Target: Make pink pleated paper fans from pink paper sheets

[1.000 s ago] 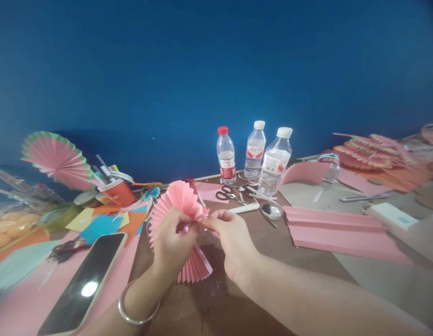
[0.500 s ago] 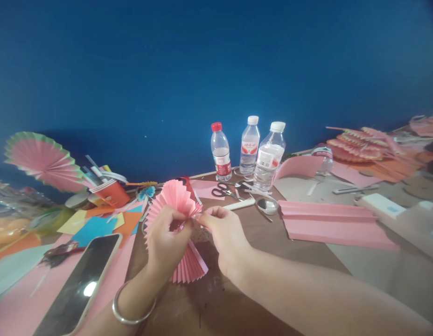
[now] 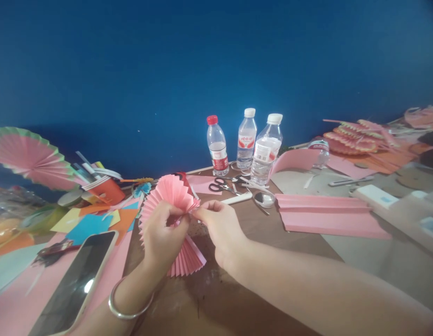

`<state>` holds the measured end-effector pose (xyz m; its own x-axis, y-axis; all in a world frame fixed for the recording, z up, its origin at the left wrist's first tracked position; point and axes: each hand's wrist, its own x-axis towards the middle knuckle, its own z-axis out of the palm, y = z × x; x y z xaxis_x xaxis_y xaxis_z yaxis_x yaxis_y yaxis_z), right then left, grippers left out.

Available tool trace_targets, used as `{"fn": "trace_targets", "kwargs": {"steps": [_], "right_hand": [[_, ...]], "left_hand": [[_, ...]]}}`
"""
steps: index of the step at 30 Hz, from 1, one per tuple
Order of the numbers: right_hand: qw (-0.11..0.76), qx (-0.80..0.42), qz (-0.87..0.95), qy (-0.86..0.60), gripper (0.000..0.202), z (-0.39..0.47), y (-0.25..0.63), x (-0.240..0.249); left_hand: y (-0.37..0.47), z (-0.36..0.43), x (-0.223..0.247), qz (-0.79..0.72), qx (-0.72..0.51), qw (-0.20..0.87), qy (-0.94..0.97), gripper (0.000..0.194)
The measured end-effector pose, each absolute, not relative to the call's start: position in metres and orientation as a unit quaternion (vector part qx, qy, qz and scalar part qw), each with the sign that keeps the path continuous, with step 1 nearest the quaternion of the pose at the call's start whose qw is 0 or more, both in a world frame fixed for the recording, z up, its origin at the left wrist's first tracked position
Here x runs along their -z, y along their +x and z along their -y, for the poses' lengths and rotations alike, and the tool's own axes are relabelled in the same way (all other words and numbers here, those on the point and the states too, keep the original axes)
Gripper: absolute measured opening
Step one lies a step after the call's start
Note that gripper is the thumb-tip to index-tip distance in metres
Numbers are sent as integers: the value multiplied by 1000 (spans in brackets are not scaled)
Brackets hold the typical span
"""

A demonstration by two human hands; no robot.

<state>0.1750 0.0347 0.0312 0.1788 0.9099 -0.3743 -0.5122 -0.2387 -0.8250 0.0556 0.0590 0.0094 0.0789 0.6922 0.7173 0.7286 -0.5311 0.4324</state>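
A pleated pink paper fan [image 3: 185,259] spreads in two parts, one above and one below my hands, over the brown tabletop. My left hand [image 3: 165,231] pinches it near its gathered middle, thumb and forefinger closed on the folds. From the other side my right hand [image 3: 219,228] has its fingertips pressed together at the same spot, touching the paper's edge. The fingertips meet there and hide exactly what the right one grips. To the right lies a folded pink paper sheet [image 3: 328,217] with a few creases.
Behind stand water bottles [image 3: 216,149], with scissors [image 3: 223,185] and a white-handled tool [image 3: 237,198] before them. On the left are a phone [image 3: 80,280], an orange cup [image 3: 106,189] of pens and a green-edged fan [image 3: 34,161]. At far right sit stacked pink fans [image 3: 352,137].
My view has shifted slightly, so most things sit a little farther left and higher. Both hands stay together at the fan's middle, with the right fingertips moved slightly closer in.
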Motion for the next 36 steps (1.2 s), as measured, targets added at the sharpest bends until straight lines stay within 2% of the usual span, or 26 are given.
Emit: {"fn": "trace_targets", "kwargs": {"steps": [15,24,30,36], "right_hand": [[585,-606,196,-502,15,-34,175,-31],[583,-616,194,-493,13,-34,174,-26],[557,-630,232,-489,16,-37,181,-24],[494,-659,297,-483,20,-44,196,-20]], "left_hand": [[57,-57,-11,482,471,14,-739,15],[58,-55,-12,452,467,50,-758,16],[57,-54,-16,406,468,79,-781,22],[52,-56,-20,349,460,115,-808,20]]}}
